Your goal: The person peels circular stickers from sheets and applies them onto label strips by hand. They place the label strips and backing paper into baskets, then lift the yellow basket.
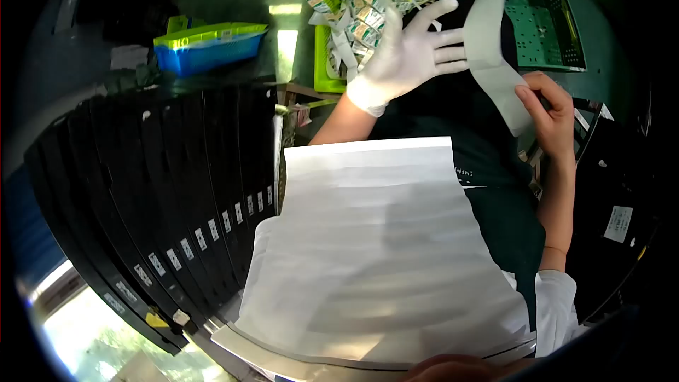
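Note:
My left hand [414,56] wears a thin white glove. Its palm faces me, fingers spread and pointing right, with the thumb raised. Three fingertips reach the left edge of a limp, curved white strip [484,46], and I cannot tell whether they touch it or go behind it. My right hand [550,110] is bare and pinches the strip's lower right edge between thumb and fingers. The strip's upper end is blurred, and its exact kind is unclear. Below both hands lies a dark green apron [488,219].
A wide white sheet [368,240] covers the near middle. Black cases [163,191] stand in a row on the left. Beyond the hands are a yellow-green crate [322,64] of labelled packets and a dark green crate [544,21]. A blue bin [205,53] sits far left.

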The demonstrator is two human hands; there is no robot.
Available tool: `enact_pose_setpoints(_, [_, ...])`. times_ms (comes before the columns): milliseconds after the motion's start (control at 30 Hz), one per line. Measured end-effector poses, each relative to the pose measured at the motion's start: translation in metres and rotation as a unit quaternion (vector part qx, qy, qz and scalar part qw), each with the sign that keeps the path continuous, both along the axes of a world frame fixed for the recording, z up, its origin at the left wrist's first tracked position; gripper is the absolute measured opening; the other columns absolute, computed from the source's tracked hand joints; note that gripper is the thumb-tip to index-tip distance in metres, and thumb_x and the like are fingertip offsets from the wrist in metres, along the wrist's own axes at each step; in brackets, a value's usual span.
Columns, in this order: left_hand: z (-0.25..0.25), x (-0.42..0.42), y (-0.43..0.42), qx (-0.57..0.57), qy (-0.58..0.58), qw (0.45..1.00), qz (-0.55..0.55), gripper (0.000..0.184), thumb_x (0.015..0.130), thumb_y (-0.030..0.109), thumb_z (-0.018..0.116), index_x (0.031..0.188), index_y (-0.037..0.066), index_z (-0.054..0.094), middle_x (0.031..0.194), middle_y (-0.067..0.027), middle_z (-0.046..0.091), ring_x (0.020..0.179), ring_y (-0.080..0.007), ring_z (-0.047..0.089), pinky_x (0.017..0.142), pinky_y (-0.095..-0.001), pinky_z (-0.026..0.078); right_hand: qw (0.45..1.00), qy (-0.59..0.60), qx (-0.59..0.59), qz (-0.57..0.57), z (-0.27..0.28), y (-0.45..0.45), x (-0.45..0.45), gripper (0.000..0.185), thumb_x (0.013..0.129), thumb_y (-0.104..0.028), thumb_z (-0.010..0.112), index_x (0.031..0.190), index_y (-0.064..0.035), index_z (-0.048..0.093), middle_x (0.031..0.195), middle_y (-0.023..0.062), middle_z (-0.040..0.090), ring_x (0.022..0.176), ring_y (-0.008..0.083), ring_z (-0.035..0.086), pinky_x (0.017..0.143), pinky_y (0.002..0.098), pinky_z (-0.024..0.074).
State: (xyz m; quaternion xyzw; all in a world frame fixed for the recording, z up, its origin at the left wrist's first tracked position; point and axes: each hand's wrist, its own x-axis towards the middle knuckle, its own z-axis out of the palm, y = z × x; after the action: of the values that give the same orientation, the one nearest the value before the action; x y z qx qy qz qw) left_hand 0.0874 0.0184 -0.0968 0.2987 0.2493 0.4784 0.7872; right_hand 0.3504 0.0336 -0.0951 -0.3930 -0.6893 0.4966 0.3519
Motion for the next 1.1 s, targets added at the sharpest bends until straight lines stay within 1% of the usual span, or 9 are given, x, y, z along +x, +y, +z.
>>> enact_pose_setpoints(167, [-0.013,0.001,0.0,-0.08,-0.237,0.967,0.045,0.093,0.073,0.085,0.036,0.125,0.009,0.049,0.099,-0.0063,0.049,0.088,-0.0208,0.046,0.084,-0.0353,0.037,0.997,-0.045,0.035,0.053,-0.003,-0.016,-0.018,0.011,0.083,-0.01,0.067,0.085,0.0006,0.063,0.076,0.0094,0.062,0.066,0.0205,0.059,0.061,0.0288,0.0457])
enact_pose_setpoints(233, [0.003,-0.001,0.001,-0.085,-0.246,0.965,0.022,0.081,0.075,0.085,0.031,0.086,0.01,0.058,0.081,-0.0016,0.045,0.074,-0.0161,0.042,0.073,-0.0312,0.037,0.991,-0.09,0.027,0.093,0.008,-0.018,-0.019,0.015,0.081,-0.011,0.069,0.088,0.0002,0.063,0.082,0.0094,0.063,0.072,0.0218,0.059,0.065,0.03,0.0464])
enact_pose_setpoints(400, [0.003,-0.004,0.001,-0.12,-0.385,0.913,0.056,0.068,0.074,0.08,0.044,0.065,0.013,0.043,0.06,0.0043,0.028,0.055,-0.01,0.028,0.059,-0.0249,0.027,0.992,-0.002,0.124,0.026,0.041,-0.009,-0.019,0.024,0.078,-0.011,0.07,0.098,0.0001,0.063,0.093,0.0072,0.063,0.084,0.0196,0.056,0.076,0.0291,0.0449])
enact_pose_setpoints(567, [-0.011,0.0,0.005,-0.045,-0.191,0.979,0.059,0.065,0.081,0.076,0.039,0.067,0.013,0.045,0.064,0.0023,0.04,0.056,-0.011,0.034,0.057,-0.0249,0.029,0.995,0.076,0.036,0.053,0.067,0.001,-0.031,0.018,0.083,-0.007,0.064,0.1,-0.0015,0.063,0.094,0.0039,0.064,0.084,0.0107,0.055,0.074,0.0241,0.044])
enact_pose_setpoints(733, [-0.016,0.01,0.001,0.073,0.14,0.972,0.173,0.032,0.096,0.029,0.052,0.085,0.0,0.063,0.088,-0.0093,0.065,0.083,-0.015,0.061,0.081,-0.0292,0.048,0.996,0.045,0.076,0.034,0.068,0.02,-0.068,0.047,0.087,-0.013,0.062,0.131,-0.0053,0.049,0.12,0.0079,0.058,0.104,0.0156,0.053,0.084,0.0273,0.0443])
enact_pose_setpoints(833, [-0.011,0.015,0.001,0.061,0.009,0.979,0.192,0.035,0.093,0.029,0.059,0.105,-0.003,0.061,0.099,-0.0114,0.067,0.092,-0.0193,0.064,0.085,-0.0311,0.049,0.985,0.023,0.164,-0.047,0.074,0.017,-0.083,0.05,0.088,-0.021,0.063,0.132,-0.0028,0.048,0.125,0.0108,0.055,0.109,0.0184,0.052,0.088,0.0311,0.0447])
enact_pose_setpoints(900, [-0.02,0.009,0.005,0.031,-0.025,0.983,0.179,0.041,0.091,0.035,0.061,0.108,-0.002,0.06,0.099,-0.0125,0.067,0.092,-0.0204,0.064,0.085,-0.0327,0.05,0.972,0.16,0.17,0.024,0.092,0.011,-0.079,0.057,0.084,-0.028,0.069,0.13,-0.0002,0.048,0.122,0.0138,0.057,0.108,0.0201,0.054,0.086,0.0314,0.0459])
enact_pose_setpoints(1000, [-0.021,0.001,0.006,0.076,-0.032,0.982,0.167,0.049,0.088,0.042,0.062,0.113,-0.001,0.056,0.106,-0.0128,0.063,0.102,-0.0229,0.06,0.095,-0.0363,0.045,0.786,0.323,0.097,0.517,0.119,0.008,-0.069,0.073,0.074,-0.048,0.073,0.126,-0.0018,0.051,0.115,0.015,0.06,0.097,0.0256,0.06,0.078,0.0314,0.0491])
enact_pose_setpoints(1100, [-0.022,0.0,0.004,0.043,-0.017,0.977,0.21,0.052,0.088,0.043,0.062,0.115,0.0,0.055,0.106,-0.0121,0.063,0.1,-0.0227,0.06,0.095,-0.0363,0.045,0.751,0.288,0.093,0.586,0.142,-0.032,-0.055,0.077,0.068,-0.056,0.077,0.121,-0.0054,0.054,0.111,0.0165,0.062,0.096,0.0298,0.062,0.07,0.031,0.0528])
